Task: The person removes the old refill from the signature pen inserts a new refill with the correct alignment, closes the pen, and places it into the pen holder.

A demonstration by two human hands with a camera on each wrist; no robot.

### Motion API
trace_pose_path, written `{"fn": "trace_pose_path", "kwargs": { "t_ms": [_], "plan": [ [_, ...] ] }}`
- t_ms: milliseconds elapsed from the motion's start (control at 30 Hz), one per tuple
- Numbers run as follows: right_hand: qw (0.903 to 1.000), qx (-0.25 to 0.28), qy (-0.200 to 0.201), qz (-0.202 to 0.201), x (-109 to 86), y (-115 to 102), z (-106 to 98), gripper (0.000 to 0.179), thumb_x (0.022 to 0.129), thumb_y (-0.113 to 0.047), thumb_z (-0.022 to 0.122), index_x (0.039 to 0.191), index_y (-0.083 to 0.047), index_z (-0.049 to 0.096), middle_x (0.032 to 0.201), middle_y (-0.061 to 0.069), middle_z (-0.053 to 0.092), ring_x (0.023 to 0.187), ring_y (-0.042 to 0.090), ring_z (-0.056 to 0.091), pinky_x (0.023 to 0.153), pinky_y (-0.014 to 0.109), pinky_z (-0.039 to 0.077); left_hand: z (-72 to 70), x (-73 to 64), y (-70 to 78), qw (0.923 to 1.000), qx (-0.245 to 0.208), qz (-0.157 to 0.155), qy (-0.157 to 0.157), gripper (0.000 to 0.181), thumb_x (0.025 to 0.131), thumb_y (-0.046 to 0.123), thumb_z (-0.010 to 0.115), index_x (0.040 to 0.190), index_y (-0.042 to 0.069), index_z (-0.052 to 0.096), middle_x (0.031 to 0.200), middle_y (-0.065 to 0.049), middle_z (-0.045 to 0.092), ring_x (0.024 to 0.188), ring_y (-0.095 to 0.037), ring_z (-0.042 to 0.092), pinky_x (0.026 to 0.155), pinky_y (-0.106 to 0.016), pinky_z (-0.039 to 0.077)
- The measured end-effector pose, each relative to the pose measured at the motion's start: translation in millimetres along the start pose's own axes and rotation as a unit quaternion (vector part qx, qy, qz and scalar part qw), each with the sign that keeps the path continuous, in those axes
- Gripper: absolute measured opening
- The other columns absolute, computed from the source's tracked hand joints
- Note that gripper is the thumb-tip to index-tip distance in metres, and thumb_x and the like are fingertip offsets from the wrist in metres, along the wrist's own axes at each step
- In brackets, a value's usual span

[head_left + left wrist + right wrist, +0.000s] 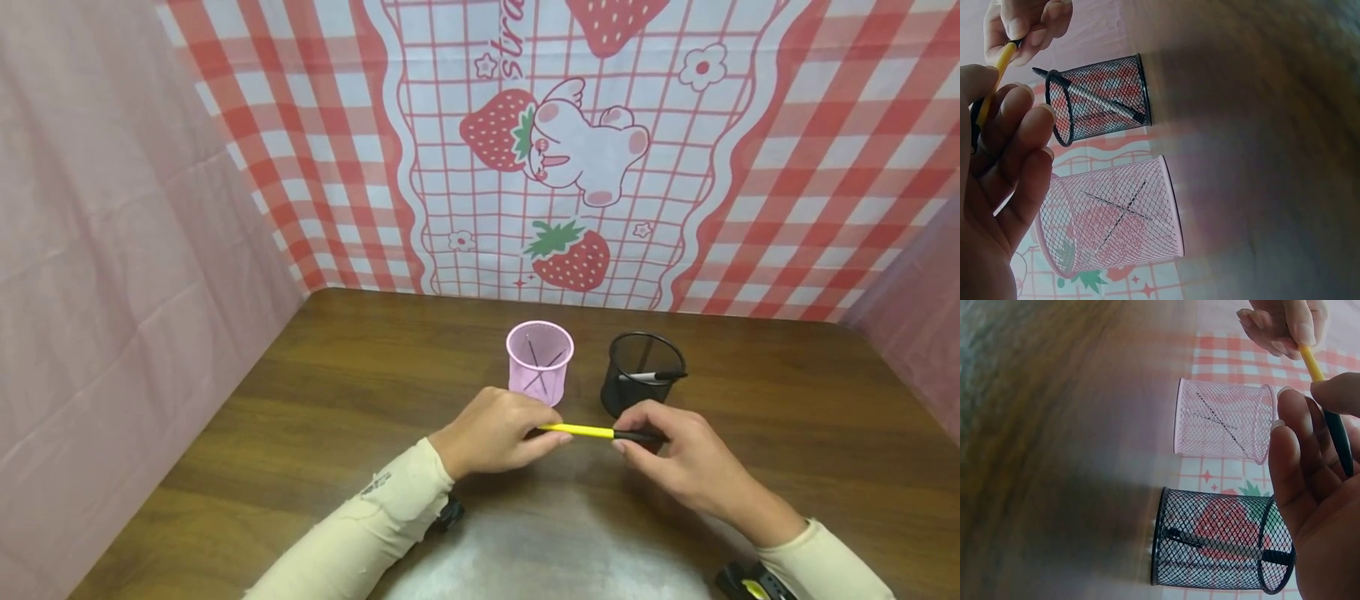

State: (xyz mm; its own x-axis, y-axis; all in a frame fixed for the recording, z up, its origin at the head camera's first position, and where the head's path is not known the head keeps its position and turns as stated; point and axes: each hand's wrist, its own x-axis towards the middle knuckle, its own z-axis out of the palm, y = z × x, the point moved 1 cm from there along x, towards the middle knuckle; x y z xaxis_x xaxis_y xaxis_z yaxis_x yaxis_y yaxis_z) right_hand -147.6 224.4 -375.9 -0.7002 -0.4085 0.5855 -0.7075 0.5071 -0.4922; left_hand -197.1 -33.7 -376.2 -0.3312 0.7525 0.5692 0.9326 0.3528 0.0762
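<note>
Held level between both hands is a slim pen (588,431) with a yellow barrel and a long black end. My left hand (498,429) pinches the barrel's left part between thumb and fingers, hiding its dark tip. My right hand (690,458) grips the black end, which tapers toward the palm in the right wrist view. Just behind the left hand stands a pink mesh pen holder (525,388). A black mesh pen holder (615,393) stands behind the right hand, with a black-and-silver pen (639,377) leaning inside it.
Two thin dark sticks (1124,215) cross inside the pink holder. Both holders stand on a brown wood-grain table (375,350). A strawberry-print checked cloth (465,200) hangs at the back, and a pale pink curtain (135,250) borders the left side.
</note>
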Motion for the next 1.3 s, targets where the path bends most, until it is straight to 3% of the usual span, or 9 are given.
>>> {"fn": "trace_pose_path", "kwargs": {
  "t_ms": [467, 733, 867, 1067, 1300],
  "plan": [
    [0.9996, 0.012, -0.021, 0.013, 2.1, -1.4, 1.9, 0.042, 0.074, 0.008, 0.082, 0.097, -0.022, 0.064, 0.087, -0.010, 0.066, 0.074, 0.005, 0.061, 0.064, 0.017, 0.049, -1.1, -2.2, -0.3, 1.0000, -0.001, 0.000, 0.002, 0.013, 0.094, 0.031, 0.069, 0.086, 0.021, 0.073, 0.070, 0.016, 0.060, 0.060, 0.003, 0.049, 0.055, -0.019, 0.042],
    [0.9989, 0.008, -0.035, 0.030, 2.1, 0.1, 2.6, 0.032, 0.078, 0.002, 0.082, 0.102, -0.013, 0.067, 0.093, -0.010, 0.069, 0.079, 0.005, 0.065, 0.068, 0.018, 0.051, -2.0, -1.0, -0.9, 0.9998, -0.018, 0.007, 0.000, 0.012, 0.094, 0.028, 0.069, 0.086, 0.019, 0.072, 0.070, 0.015, 0.058, 0.061, 0.003, 0.049, 0.057, -0.018, 0.042],
    [0.9960, 0.042, -0.053, 0.060, 0.5, 0.3, 1.7, 0.024, 0.086, -0.002, 0.077, 0.105, -0.012, 0.067, 0.091, -0.006, 0.069, 0.071, 0.006, 0.065, 0.061, 0.024, 0.053, -1.8, -0.9, -1.5, 0.9998, -0.017, 0.009, 0.005, 0.012, 0.094, 0.027, 0.069, 0.085, 0.019, 0.071, 0.070, 0.015, 0.059, 0.061, 0.002, 0.049, 0.058, -0.017, 0.042],
    [0.9891, 0.100, -0.057, 0.092, -0.2, -0.6, 0.3, 0.015, 0.095, 0.000, 0.065, 0.106, -0.010, 0.067, 0.080, 0.003, 0.066, 0.060, 0.010, 0.064, 0.055, 0.029, 0.054, -2.7, -1.0, -3.2, 0.9988, 0.007, 0.025, 0.042, 0.012, 0.094, 0.027, 0.069, 0.085, 0.018, 0.071, 0.074, 0.014, 0.063, 0.062, 0.003, 0.052, 0.059, -0.016, 0.045],
    [0.9882, 0.129, -0.055, 0.063, 0.2, 2.8, 0.5, 0.025, 0.100, 0.004, 0.053, 0.097, -0.015, 0.068, 0.078, 0.003, 0.066, 0.060, 0.013, 0.063, 0.054, 0.030, 0.054, -3.8, -0.5, -2.0, 0.9984, 0.024, 0.033, 0.040, 0.012, 0.094, 0.028, 0.068, 0.086, 0.019, 0.071, 0.074, 0.015, 0.062, 0.063, 0.004, 0.052, 0.060, -0.015, 0.045]
  ]
}}
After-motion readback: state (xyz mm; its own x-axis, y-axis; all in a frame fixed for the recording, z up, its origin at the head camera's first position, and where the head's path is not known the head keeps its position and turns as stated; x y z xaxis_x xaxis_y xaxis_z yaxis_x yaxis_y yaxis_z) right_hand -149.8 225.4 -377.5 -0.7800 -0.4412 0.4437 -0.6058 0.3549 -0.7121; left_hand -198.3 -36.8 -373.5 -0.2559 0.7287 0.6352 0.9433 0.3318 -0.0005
